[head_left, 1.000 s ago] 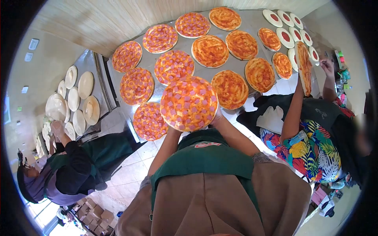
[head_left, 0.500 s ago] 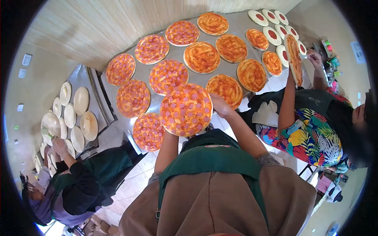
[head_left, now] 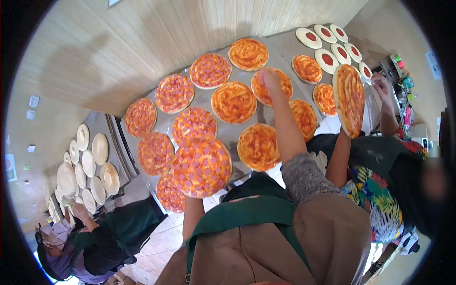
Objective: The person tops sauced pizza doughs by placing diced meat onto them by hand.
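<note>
Low in front of me, my left hand holds up a round pizza with pink cubes and orange topping [head_left: 202, 167]. The hand itself is hidden beneath the base; only the forearm shows. My right hand [head_left: 270, 80] is stretched out over a sauce-covered pizza [head_left: 280, 90] in the second row, its fingers bunched; what they hold, if anything, is too small to make out. Left of that lies another sauced pizza [head_left: 233, 102], and nearer me one more [head_left: 259, 147]. Several cube-topped pizzas, one of them at the back [head_left: 210, 70], lie on the left of the metal table [head_left: 224, 131].
On the right, a co-worker [head_left: 380, 161] holds up a sauced base [head_left: 350, 100] near small rounds with red centres [head_left: 327, 58]. At the left, another co-worker [head_left: 104, 242] reaches toward plain dough rounds [head_left: 89, 163] on a second table. A wood-grain wall [head_left: 156, 38] rises behind.
My right hand has left the held pizza's edge and moved forward over the sauced pizzas. The held pizza has shifted left and lower in view, now on my left hand alone.
</note>
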Motion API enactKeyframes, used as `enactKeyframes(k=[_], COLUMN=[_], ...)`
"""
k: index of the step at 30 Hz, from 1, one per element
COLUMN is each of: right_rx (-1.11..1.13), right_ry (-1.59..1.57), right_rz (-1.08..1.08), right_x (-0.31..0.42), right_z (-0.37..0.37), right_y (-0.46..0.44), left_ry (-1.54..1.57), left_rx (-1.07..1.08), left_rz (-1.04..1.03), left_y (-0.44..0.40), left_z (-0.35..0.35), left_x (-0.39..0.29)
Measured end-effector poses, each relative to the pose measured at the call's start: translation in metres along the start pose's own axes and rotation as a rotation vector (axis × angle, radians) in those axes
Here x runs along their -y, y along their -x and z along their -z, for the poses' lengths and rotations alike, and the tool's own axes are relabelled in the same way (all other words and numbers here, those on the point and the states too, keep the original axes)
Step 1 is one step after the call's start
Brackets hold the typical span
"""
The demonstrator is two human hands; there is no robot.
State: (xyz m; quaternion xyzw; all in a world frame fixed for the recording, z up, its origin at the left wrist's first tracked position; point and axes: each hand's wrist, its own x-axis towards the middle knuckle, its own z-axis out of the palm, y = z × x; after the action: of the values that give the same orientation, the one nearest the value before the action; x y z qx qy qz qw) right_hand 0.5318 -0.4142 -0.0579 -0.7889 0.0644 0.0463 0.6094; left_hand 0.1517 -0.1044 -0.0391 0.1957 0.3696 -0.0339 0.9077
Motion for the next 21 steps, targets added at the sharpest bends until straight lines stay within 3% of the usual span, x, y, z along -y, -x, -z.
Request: enactKeyframes(k=[2,3,8,10,12,14,18,21], right_rx=[-0.319,-0.337,-0.136,-0.052,-0.031,0.005,0.08,0.085], right_ry=[0.386,0.439,0.762,0.66,-0.098,-0.557,-0.798,-0.911], right_rz=[0.06,-0.003,-0.173,-0.218,-0.359,-0.433,-0.362,-0.315], right_x=[-0.016,-0.024,-0.061,-0.063,-0.065,-0.065,-0.059,-0.012], right_z=[0.009,0.011,0.022,0.019,0.016,0.015,-0.003,-0.013], right_y=[-0.078,-0.105,-0.191,-0.197,-0.199,-0.199,-0.205,-0.17], left_ry=[-0.005,-0.011,-0.03,-0.03,-0.028,-0.031,-0.04,-0.043], left_rx=[-0.049,-0.071,-0.161,-0.187,-0.209,-0.226,-0.244,-0.254], left_rz=[-0.019,-0.029,-0.082,-0.099,-0.114,-0.128,-0.15,-0.161], left_y=[0.0,0.001,-0.002,-0.001,0.001,0.002,0.001,0.004], left_z=[-0.003,-0.004,-0.01,-0.011,-0.01,-0.011,-0.016,-0.019], left_x=[0.0,-0.001,-0.001,-0.001,-0.001,0.0,0.001,0.004])
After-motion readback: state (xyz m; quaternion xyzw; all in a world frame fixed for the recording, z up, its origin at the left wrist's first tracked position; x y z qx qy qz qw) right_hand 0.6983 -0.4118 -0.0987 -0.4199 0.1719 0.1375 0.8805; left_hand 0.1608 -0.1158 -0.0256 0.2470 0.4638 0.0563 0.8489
